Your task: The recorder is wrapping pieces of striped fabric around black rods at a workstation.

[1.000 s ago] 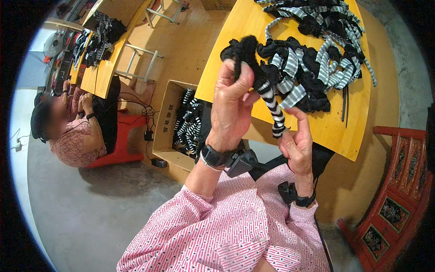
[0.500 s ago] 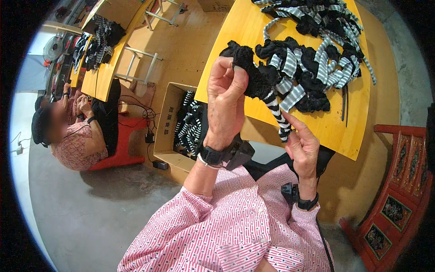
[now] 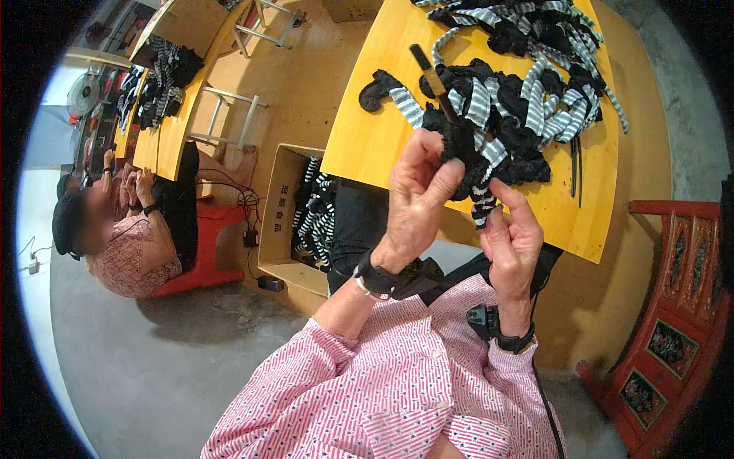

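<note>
In front of me, over the table's near edge, my left hand (image 3: 417,191) grips a bunched black fuzzy knit piece (image 3: 459,145) between thumb and fingers. A dark rod with a brass-coloured band (image 3: 433,79) sticks up out of the black part; its lower end is hidden in the knit. From the same piece a short black-and-white striped end (image 3: 483,208) hangs down, and my right hand (image 3: 511,241) is closed on it with thumb and fingers, its index finger extended upward along the knit. Another striped piece with a black end (image 3: 377,90) lies on the tabletop beyond my left hand.
A heap of striped black knit pieces (image 3: 547,99) covers the far part of the yellow table (image 3: 348,145). Two thin black rods (image 3: 576,172) lie right of it. Below left stands a cardboard box (image 3: 279,222) of striped pieces. A red carved chair (image 3: 669,321) is at right; a person (image 3: 126,237) sits at left.
My left hand has moved right and down, closer to my right hand. The stretched knit piece is now bunched up, and the rod has come into view above it.
</note>
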Motion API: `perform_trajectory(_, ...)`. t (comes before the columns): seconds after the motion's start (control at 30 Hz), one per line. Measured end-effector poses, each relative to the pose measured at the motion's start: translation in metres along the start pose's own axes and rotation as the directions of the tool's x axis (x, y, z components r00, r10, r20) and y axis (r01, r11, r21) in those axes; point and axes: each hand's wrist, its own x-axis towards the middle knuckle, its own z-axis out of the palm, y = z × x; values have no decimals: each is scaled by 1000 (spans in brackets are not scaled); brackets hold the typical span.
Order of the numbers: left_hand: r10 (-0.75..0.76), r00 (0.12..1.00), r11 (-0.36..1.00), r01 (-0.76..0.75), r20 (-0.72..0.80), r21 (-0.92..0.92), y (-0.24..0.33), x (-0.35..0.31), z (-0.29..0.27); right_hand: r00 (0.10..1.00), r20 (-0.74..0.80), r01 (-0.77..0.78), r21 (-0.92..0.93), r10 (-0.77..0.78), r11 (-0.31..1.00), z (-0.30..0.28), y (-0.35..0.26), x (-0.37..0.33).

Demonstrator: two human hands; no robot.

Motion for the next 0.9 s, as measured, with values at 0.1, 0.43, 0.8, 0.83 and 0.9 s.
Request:
perform_trajectory(0.1, -96, 995, 993, 95, -16, -71, 13, 7, 5, 997, 75, -2, 5, 1, 1000, -6, 0, 3)
perform_trajectory(0.43, -92, 988, 975, 66, -120, -212, 28, 15, 1, 975, 205, -45, -187, 83, 981, -25, 10, -8)
perform_trajectory(0.8, -161, 961, 937, 78, -223, -341, 40, 17, -2, 951, 303, -17, -131, 56, 991, -33, 22, -13)
perform_trajectory(0.83, -164, 962, 934, 80, -219, -347, 41, 20, 0, 952, 301, -17, -132, 56, 991, -35, 27, -14)
perform_trajectory(0.9, -169, 963, 931, 85, -212, -356, 39, 20, 1, 965, 257, -90, 97, 62, 991, -42, 40, -16)
